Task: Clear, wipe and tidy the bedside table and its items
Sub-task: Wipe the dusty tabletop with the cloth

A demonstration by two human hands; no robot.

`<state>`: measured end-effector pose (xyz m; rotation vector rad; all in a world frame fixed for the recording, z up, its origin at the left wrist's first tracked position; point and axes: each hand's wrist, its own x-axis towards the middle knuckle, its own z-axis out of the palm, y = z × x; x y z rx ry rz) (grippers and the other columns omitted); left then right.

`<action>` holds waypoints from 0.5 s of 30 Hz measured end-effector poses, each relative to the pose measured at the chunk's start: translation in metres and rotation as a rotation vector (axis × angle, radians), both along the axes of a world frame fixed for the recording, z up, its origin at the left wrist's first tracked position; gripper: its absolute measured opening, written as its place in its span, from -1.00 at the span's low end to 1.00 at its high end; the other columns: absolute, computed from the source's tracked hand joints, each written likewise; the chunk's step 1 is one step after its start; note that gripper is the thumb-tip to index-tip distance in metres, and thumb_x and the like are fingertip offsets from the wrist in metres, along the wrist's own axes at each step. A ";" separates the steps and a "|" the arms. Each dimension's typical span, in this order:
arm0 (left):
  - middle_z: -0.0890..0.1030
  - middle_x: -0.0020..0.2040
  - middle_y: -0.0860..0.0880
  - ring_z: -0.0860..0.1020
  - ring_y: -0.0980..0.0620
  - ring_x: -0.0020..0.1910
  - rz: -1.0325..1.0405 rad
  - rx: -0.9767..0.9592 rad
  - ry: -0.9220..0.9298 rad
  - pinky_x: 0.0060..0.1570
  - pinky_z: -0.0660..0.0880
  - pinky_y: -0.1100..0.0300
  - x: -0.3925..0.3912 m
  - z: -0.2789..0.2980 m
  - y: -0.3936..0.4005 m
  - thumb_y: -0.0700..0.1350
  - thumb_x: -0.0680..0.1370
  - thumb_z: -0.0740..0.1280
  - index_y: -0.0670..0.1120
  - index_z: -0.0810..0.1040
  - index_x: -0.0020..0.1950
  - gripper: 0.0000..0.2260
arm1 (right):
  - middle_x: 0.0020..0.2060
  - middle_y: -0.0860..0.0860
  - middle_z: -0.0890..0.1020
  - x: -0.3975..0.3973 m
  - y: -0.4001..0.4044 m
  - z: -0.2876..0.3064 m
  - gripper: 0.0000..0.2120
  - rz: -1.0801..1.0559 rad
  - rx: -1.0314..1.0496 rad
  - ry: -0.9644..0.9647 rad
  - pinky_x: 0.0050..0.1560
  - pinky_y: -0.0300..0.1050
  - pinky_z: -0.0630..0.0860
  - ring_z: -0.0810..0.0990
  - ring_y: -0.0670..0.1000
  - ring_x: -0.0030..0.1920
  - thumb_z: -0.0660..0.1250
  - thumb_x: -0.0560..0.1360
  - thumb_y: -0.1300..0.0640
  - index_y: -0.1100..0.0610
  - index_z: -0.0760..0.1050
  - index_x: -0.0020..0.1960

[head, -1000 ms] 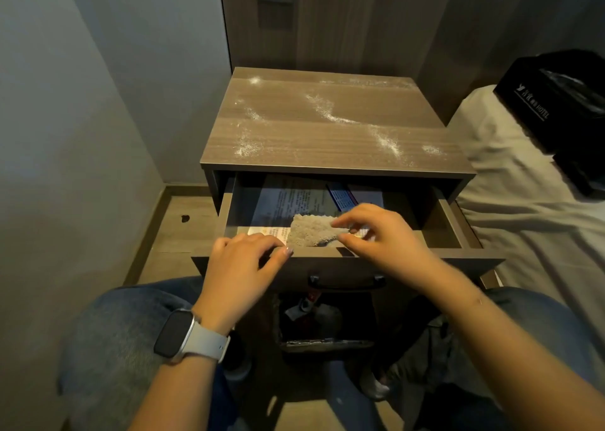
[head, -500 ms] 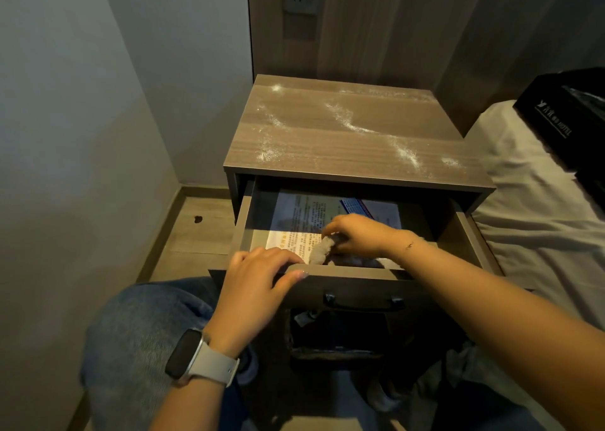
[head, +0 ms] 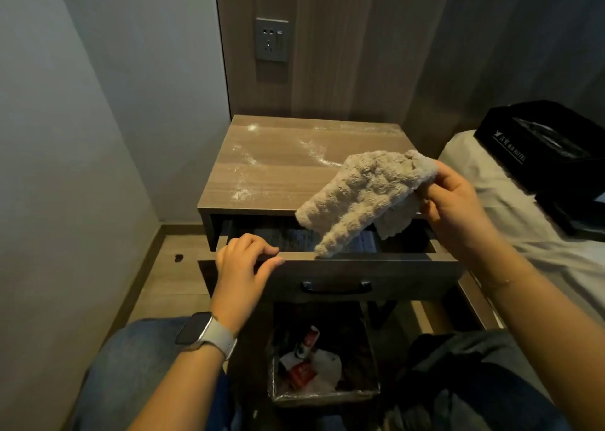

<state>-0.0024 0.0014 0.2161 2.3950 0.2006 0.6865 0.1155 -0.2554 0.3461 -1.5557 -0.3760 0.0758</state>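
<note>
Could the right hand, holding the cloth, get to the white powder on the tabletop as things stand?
Probably yes. The right hand holds the cloth just above the bedside table, whose powder lies uncovered with nothing standing on the top between them.

Dim, muted indoor light falls from about 12 o'clock, leaving the open drawer [head: 327, 234] interior and floor near 6 o'clock in deep shadow. Wide-angle distortion bends the walls at the edges. Focus is soft throughout, without glare.

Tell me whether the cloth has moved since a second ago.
Yes. The cloth, held in the right hand, has come up out of the drawer and now hangs above its front edge, before the dusty tabletop.
</note>
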 end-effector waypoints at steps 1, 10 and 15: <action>0.50 -0.07 0.12 0.42 0.13 0.00 0.028 0.025 -0.011 0.08 0.16 0.18 0.004 0.000 -0.001 -0.05 0.48 0.43 0.00 0.60 -0.06 -0.92 | 0.02 -0.08 0.65 -0.001 -0.001 0.002 -0.72 0.002 0.094 0.065 -0.10 -0.24 0.60 0.63 -0.09 0.04 0.13 0.61 0.25 -0.05 0.53 0.09; 0.33 0.26 0.10 0.40 0.17 0.24 0.092 -0.482 0.070 0.28 0.41 0.13 -0.013 -0.015 -0.066 -0.07 0.53 0.38 0.04 0.39 0.33 -0.61 | -0.19 0.03 0.73 -0.009 -0.032 -0.009 -0.58 -0.019 0.567 0.390 -0.37 -0.07 0.62 0.71 0.02 -0.21 0.15 0.45 -0.11 0.03 0.71 -0.29; -0.33 0.55 -0.04 -0.12 -0.05 0.55 0.050 -0.788 0.373 0.44 0.05 0.13 0.004 -0.015 -0.085 0.03 0.58 0.26 0.06 -0.20 0.57 -0.25 | -0.08 0.11 0.71 -0.010 -0.047 -0.046 -0.60 -0.014 0.506 0.534 -0.34 0.01 0.63 0.71 0.09 -0.15 0.26 0.32 -0.19 0.07 0.73 -0.19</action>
